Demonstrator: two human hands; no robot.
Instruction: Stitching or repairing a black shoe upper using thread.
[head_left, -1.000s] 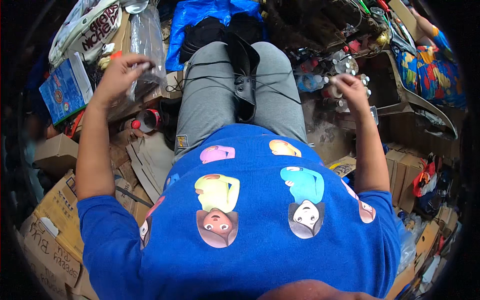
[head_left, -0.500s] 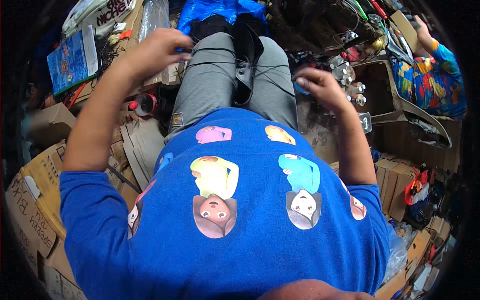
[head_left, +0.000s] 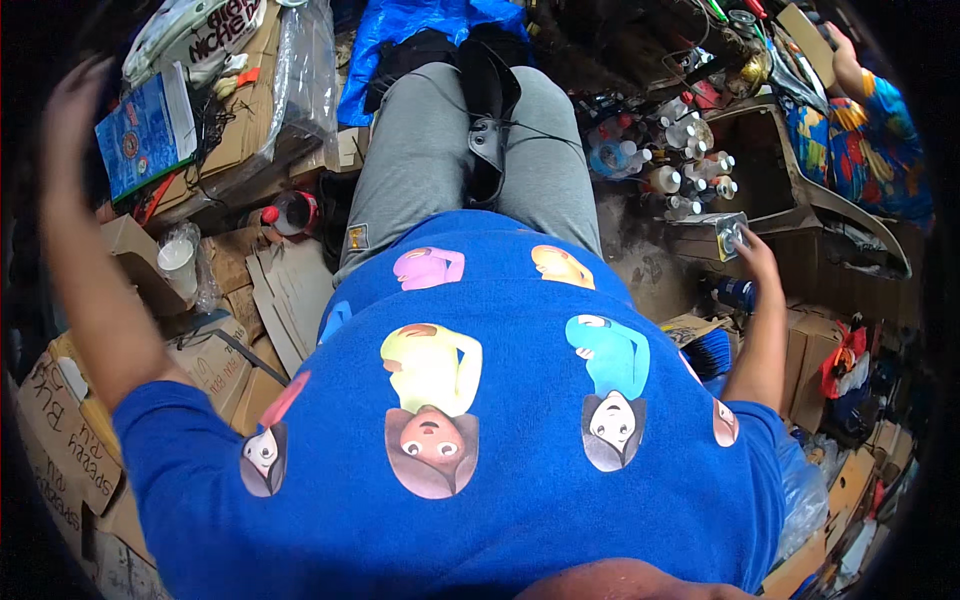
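Both hands have swung apart since a moment ago: the right hand [head_left: 752, 252] now reaches out to a small shiny silver block [head_left: 728, 232] beside the plastic bottles [head_left: 678, 150], grip unclear, while the left hand [head_left: 72, 105], blurred and seemingly empty, rises near the blue booklet [head_left: 145, 130].
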